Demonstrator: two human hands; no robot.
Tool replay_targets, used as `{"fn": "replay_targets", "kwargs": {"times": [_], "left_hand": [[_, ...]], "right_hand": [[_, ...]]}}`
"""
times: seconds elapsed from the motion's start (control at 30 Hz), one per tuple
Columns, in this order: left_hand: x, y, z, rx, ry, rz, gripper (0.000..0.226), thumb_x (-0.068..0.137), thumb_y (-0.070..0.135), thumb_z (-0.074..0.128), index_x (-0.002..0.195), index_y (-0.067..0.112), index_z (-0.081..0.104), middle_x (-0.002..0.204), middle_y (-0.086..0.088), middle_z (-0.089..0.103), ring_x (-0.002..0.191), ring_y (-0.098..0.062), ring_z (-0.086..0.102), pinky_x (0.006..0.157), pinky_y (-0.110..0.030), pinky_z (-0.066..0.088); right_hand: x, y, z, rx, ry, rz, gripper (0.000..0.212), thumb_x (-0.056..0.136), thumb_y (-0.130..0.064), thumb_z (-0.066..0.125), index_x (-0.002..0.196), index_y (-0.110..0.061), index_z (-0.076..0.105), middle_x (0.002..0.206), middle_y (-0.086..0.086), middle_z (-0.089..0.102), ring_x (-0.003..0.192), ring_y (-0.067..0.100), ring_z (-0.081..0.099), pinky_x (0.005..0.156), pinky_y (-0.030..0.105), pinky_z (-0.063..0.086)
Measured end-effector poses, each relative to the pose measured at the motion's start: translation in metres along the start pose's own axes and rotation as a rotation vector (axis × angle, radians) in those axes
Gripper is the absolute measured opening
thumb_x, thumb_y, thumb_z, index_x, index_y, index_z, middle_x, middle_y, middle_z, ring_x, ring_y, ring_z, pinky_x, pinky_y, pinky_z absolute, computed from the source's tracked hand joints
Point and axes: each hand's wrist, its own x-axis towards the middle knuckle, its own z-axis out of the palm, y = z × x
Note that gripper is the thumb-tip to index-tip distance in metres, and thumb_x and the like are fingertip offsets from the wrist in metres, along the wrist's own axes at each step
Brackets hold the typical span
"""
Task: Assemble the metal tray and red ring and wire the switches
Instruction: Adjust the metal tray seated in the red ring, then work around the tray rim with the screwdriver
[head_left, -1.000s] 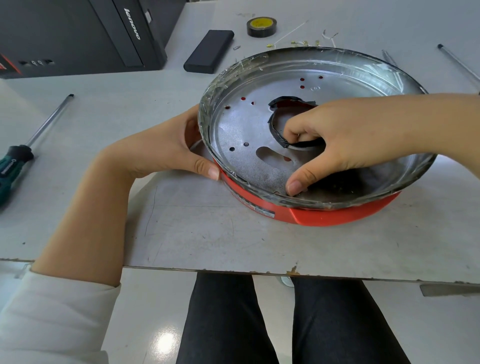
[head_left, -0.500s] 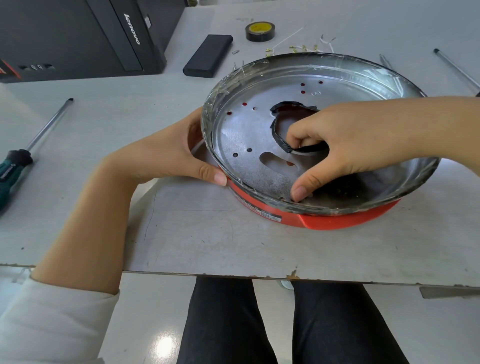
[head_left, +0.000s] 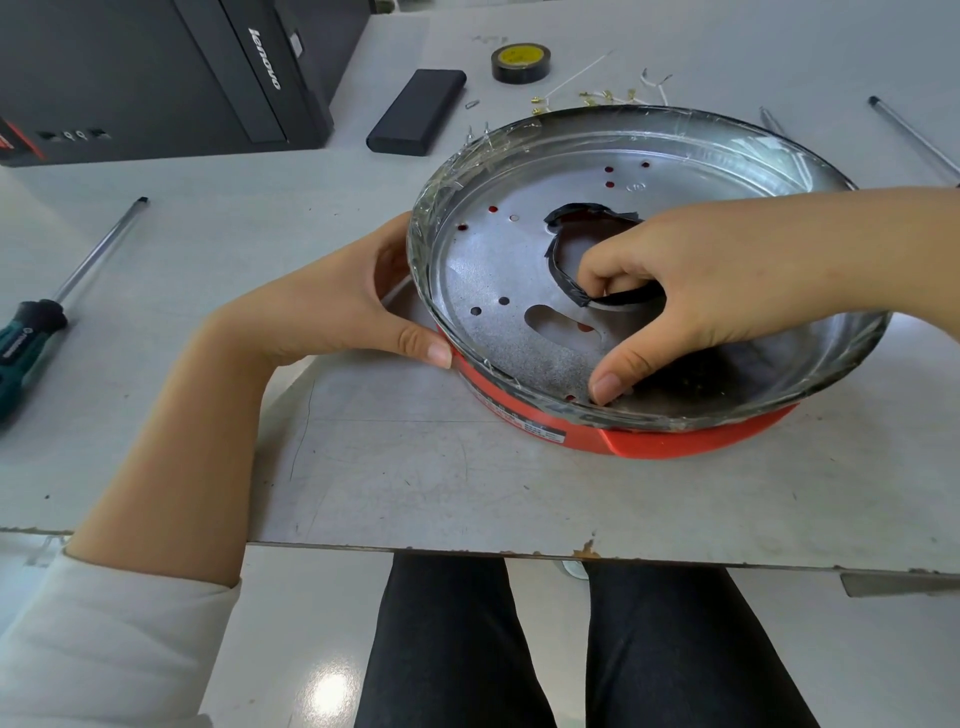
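Screwdriver (head_left: 31, 332), tape roll (head_left: 520, 62), black case (head_left: 415, 111) surround metal tray (head_left: 519, 260)

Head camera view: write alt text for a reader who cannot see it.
A person's right hand hooks its fingers into the taped centre hole of a round metal tray that sits on a red ring, while the left hand grips the tray's left rim. A screwdriver, a tape roll and a computer case lie on the grey table.

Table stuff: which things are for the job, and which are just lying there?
For the job:
metal tray
red ring
left hand, holding the tray's rim
right hand, fingers hooked in the tray's middle hole

Just lying there:
screwdriver
tape roll
black box
computer
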Motion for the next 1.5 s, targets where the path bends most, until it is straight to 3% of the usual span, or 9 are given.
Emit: {"fn": "replay_targets", "kwargs": {"times": [0.13,0.37,0.67,0.8,0.97,1.13,1.27,1.43,1.5], "left_hand": [[0.0,-0.001,0.0,-0.025,-0.008,-0.002,0.092,0.053,0.027,0.086,0.135,0.029,0.043,0.135,0.018,0.055,0.13,-0.002,0.047,0.102,-0.016,0.041],[0.002,-0.004,0.0,-0.002,0.0,0.019,0.088,0.06,0.009,0.083,0.135,0.031,0.042,0.133,0.022,0.055,0.126,0.004,0.048,0.095,-0.009,0.041],[0.001,-0.006,-0.004,-0.029,-0.034,0.019,0.096,0.058,0.015,0.089,0.14,0.024,0.04,0.138,0.015,0.053,0.13,-0.002,0.047,0.1,-0.014,0.041],[-0.002,0.0,-0.002,-0.136,-0.024,0.034,0.11,0.056,0.053,0.086,0.144,0.012,0.036,0.143,0.001,0.051,0.134,-0.016,0.045,0.107,-0.027,0.04],[-0.004,0.004,-0.003,-0.207,0.045,0.043,0.116,0.059,0.071,0.073,0.146,0.005,0.034,0.147,-0.011,0.046,0.138,-0.025,0.04,0.114,-0.043,0.032],[0.002,0.004,-0.014,-0.22,0.047,0.029,0.101,0.071,0.082,0.05,0.14,0.01,0.043,0.136,-0.006,0.058,0.128,-0.021,0.052,0.104,-0.031,0.041],[0.01,0.0,-0.025,-0.243,0.111,-0.067,0.073,0.08,0.075,0.042,0.127,0.022,0.06,0.125,-0.004,0.066,0.116,-0.018,0.062,0.092,-0.023,0.049],[0.051,-0.002,-0.041,-0.09,0.535,-0.186,0.012,0.094,0.033,0.059,0.103,0.028,0.066,0.107,0.006,0.073,0.091,-0.011,0.07,0.086,-0.028,0.055],[0.075,-0.002,-0.045,0.082,0.615,-0.177,0.011,0.095,0.017,0.06,0.102,0.025,0.063,0.105,0.006,0.07,0.082,-0.012,0.068,0.081,-0.029,0.054]], "right_hand": [[0.0,0.001,-0.001,0.005,0.005,0.008,0.072,0.036,-0.095,0.052,0.08,-0.038,0.048,0.07,-0.014,0.06,0.067,0.009,0.055,0.065,0.038,0.049],[0.003,-0.001,0.001,-0.006,-0.007,-0.006,0.066,0.037,-0.093,0.052,0.075,-0.041,0.046,0.057,-0.014,0.05,0.058,0.007,0.047,0.056,0.031,0.038],[0.0,0.0,0.003,-0.071,0.065,0.052,0.071,0.033,-0.094,0.048,0.084,-0.044,0.048,0.076,-0.017,0.057,0.073,0.003,0.053,0.065,0.029,0.044],[-0.013,-0.001,-0.009,-0.079,0.257,0.091,0.07,0.048,-0.088,0.048,0.096,-0.038,0.057,0.088,-0.019,0.061,0.085,0.001,0.057,0.077,0.029,0.048],[-0.027,0.041,-0.034,0.074,0.724,0.138,0.024,0.087,-0.048,0.054,0.09,-0.027,0.064,0.086,-0.014,0.063,0.08,0.002,0.058,0.066,0.02,0.04],[-0.016,0.105,-0.02,0.388,0.979,0.357,0.02,0.095,-0.025,0.053,0.096,-0.009,0.066,0.098,0.008,0.068,0.093,0.025,0.059,0.08,0.031,0.041],[-0.005,0.127,-0.005,0.542,0.999,0.365,0.02,0.095,-0.028,0.055,0.092,-0.011,0.065,0.084,0.002,0.064,0.077,0.017,0.055,0.065,0.026,0.038],[0.005,0.148,0.003,0.476,0.982,0.41,0.013,0.093,-0.024,0.059,0.088,-0.014,0.066,0.075,-0.001,0.063,0.068,0.008,0.052,0.064,0.026,0.032],[0.008,0.151,0.005,0.451,0.975,0.4,0.012,0.091,-0.022,0.061,0.084,-0.015,0.066,0.069,-0.007,0.06,0.065,0.002,0.051,0.059,0.023,0.033]]}}
